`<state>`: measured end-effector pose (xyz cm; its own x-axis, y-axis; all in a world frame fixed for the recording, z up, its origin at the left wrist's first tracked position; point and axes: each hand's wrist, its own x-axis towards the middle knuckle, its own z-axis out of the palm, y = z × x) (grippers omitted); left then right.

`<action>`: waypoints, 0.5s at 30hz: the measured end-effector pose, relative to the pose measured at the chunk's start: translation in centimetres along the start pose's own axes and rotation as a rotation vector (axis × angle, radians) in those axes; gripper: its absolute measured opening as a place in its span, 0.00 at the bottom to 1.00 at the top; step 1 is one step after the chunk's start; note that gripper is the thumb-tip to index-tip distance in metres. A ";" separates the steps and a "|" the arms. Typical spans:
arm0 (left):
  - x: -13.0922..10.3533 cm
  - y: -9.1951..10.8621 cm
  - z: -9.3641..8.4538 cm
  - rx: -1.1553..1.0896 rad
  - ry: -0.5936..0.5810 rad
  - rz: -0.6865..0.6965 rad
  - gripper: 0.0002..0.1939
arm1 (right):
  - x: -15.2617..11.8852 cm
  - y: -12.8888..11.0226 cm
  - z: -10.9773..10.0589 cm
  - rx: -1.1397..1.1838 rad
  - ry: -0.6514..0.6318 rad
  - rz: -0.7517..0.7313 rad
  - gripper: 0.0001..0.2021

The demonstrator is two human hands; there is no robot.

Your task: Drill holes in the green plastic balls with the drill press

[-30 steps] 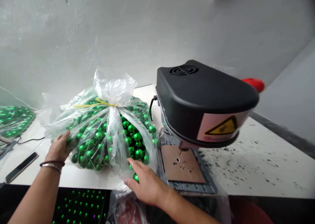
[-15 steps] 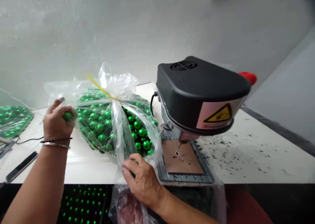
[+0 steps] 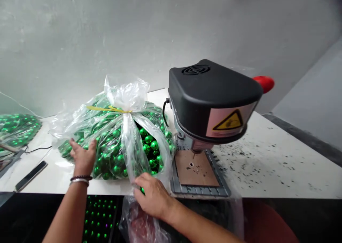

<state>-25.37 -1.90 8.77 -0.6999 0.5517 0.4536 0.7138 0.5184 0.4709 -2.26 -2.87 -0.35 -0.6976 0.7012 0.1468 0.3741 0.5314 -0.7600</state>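
Observation:
A large clear plastic bag (image 3: 128, 129) full of shiny green balls lies on the white table, gathered by a yellow tie (image 3: 107, 109). Through an opening at its right side, green balls (image 3: 151, 146) show uncovered. My left hand (image 3: 83, 157) rests against the bag's left front with fingers spread. At the table's front edge, below the opening, my right hand (image 3: 152, 195) is closed around a green ball (image 3: 142, 190), only partly visible between thumb and fingers.
A black drill press (image 3: 213, 100) with a red handle (image 3: 264, 83) stands right of the bag, a brown board (image 3: 196, 168) on its base. Dark chips lie on the table (image 3: 294, 164). At left are a phone (image 3: 31, 176) and another bag of green balls (image 3: 18, 129).
My left hand has moved right and down onto the bag, its fingers now spread and the ball gone from it. The bag's left part has sagged forward. My right hand stays nearly in place.

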 end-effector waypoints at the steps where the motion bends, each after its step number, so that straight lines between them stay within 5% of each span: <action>1: -1.4 1.2 0.4 0.004 0.020 0.007 0.42 | 0.0 -0.1 0.0 -0.015 -0.006 -0.018 0.13; 4: -4.9 5.0 1.8 0.022 -0.142 0.222 0.30 | -0.4 -0.7 -0.5 -0.067 -0.037 -0.079 0.16; 7: -6.8 7.3 3.2 0.139 -0.208 0.253 0.29 | -1.0 -1.2 -2.1 -0.126 -0.042 -0.125 0.16; 11: -5.9 6.3 3.8 0.075 -0.210 0.321 0.13 | -1.9 -1.0 -4.8 -0.170 0.168 -0.006 0.21; 15: -3.9 3.9 2.6 -0.021 -0.071 0.102 0.16 | -1.6 0.6 -6.0 -0.097 0.327 0.267 0.26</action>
<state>-19.84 -0.30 6.83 -0.6200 0.6457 0.4457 0.7797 0.4440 0.4415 2.82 -0.81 2.74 -0.3442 0.9256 0.1575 0.5817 0.3419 -0.7381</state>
